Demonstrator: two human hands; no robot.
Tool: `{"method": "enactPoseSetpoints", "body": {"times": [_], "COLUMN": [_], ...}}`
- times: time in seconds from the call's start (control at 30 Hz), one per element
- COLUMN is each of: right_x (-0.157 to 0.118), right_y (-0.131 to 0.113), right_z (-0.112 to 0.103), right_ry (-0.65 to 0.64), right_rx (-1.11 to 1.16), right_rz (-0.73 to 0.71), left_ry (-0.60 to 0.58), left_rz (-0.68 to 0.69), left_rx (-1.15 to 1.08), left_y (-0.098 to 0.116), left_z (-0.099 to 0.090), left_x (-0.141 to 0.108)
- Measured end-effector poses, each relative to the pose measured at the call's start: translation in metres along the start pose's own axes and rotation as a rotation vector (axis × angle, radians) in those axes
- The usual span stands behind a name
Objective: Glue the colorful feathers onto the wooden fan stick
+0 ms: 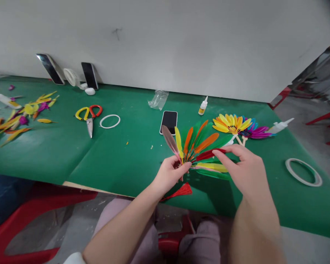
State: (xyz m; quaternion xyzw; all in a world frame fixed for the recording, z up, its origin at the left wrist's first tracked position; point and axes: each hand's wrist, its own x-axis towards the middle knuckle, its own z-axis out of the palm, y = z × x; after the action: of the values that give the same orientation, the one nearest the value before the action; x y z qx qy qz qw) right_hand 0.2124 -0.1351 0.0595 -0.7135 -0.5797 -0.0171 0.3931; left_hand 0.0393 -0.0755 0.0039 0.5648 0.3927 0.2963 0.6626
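My left hand (173,171) pinches the gathered base of a feather fan (194,141), whose green, orange, yellow and brownish feathers spread upward and to the right. Between the thumb and fingers of my right hand (243,165) is the tip of a red feather (207,154); its lower end reaches the fan's base at my left thumb. Below my left hand a red tassel (183,190) lies at the table's front edge. Just beyond the fan, a phone (169,121) lies flat. My left fingers partly hide the fan's base.
On the green table (132,157) are scissors (89,123), a white ring (110,121), a glue bottle (202,106) and a clear plastic bag (158,99). Finished-looking feather fans (231,124) lie right, near a tape roll (304,172). Loose feathers (30,110) are scattered left.
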Motion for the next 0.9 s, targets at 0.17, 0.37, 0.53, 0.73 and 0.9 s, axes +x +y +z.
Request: {"method": "enactPoseSetpoints", "body": {"times": [0.17,0.37,0.53,0.73,0.9], "right_x": [0.0,0.001,0.0,-0.001,0.0], "right_y": [-0.002,-0.004,-0.004,-0.008,-0.013], "right_z": [-0.001,-0.003,-0.001,0.003,0.003], "right_ry": [-0.067,-0.199,-0.144,-0.043,-0.063], "right_rx": [0.031,-0.014,-0.008,0.005,0.034], "right_rz": [0.015,-0.011,0.003,0.002,0.041], "left_ry": [0.009,-0.006,-0.036,-0.044,-0.037], "left_rz": [0.006,0.005,0.007,0.021,0.024], "left_rx": [0.006,0.02,-0.016,-0.045,-0.034], "left_y": [0.001,0.004,0.008,0.008,0.007], "left_z": [0.001,0.001,0.002,0.002,0.001], "left_x": [0.0,-0.002,-0.004,-0.004,-0.003]}}
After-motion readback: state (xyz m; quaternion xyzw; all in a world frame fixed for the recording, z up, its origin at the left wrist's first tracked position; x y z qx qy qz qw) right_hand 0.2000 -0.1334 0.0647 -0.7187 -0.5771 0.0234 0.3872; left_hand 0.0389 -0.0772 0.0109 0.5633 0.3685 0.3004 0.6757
